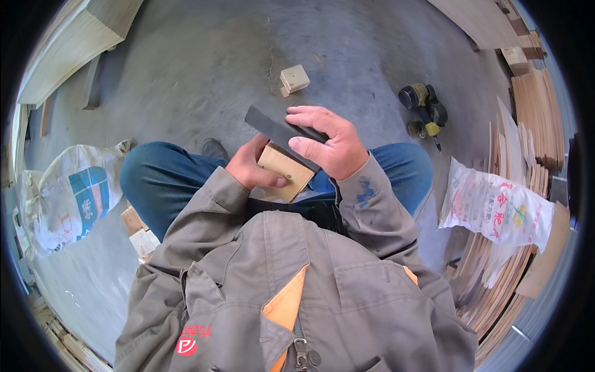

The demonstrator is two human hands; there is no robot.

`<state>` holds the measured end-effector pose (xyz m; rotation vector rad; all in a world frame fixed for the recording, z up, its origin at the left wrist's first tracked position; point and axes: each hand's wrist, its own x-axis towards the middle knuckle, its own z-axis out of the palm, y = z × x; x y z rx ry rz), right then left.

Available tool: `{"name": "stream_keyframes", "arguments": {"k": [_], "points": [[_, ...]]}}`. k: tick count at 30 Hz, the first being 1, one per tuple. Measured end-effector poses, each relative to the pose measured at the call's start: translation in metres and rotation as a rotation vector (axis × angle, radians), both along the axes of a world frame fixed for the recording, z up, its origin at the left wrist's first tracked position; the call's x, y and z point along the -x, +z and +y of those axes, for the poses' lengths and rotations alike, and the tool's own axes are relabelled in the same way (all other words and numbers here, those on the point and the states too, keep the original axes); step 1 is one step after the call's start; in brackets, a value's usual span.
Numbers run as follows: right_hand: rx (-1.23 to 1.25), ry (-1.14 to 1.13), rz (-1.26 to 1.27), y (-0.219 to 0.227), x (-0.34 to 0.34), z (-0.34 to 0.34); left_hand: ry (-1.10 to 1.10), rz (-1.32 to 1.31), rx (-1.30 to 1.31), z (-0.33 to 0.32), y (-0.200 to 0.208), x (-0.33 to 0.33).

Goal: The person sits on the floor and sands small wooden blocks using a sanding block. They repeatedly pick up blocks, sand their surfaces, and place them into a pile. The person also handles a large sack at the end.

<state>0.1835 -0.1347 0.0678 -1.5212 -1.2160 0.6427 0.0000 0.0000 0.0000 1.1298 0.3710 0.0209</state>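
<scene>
Between my knees my left hand [250, 166] grips a pale wooden block [285, 172], its thumb lying along the near face. Across the block's far side runs a dark grey, flat strip [268, 126], tilted down toward the right. My right hand [339, 147] holds that strip, the thumb on its near side and the fingers over the far side. The strip appears to touch the block. Its material cannot be made out, and my right hand partly covers it.
On the concrete floor ahead sits a small wooden block [295, 78]. A black and yellow power tool [425, 110], like a nail gun, lies to the right. Printed sacks flank me, one on the left [80, 192], another on the right [493, 204] over stacked wood strips [538, 118].
</scene>
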Motion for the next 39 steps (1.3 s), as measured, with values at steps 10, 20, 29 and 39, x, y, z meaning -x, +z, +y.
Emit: {"name": "stream_keyframes", "arguments": {"k": [10,20,29,39], "points": [[0.166,-0.15,-0.344,-0.008,-0.024,-0.019,0.181,0.215,-0.642,-0.006,-0.023,0.005],[0.134,-0.084,-0.468,-0.009,0.019,-0.016,0.145,0.336,-0.924,-0.004,-0.022,0.007],[0.078,-0.157,-0.678,-0.014,0.034,-0.027,0.176,0.397,-0.947,-0.007,-0.011,0.004],[0.098,-0.28,-0.718,-0.017,0.026,-0.036,0.189,0.419,-1.036,-0.007,-0.018,0.009]]}}
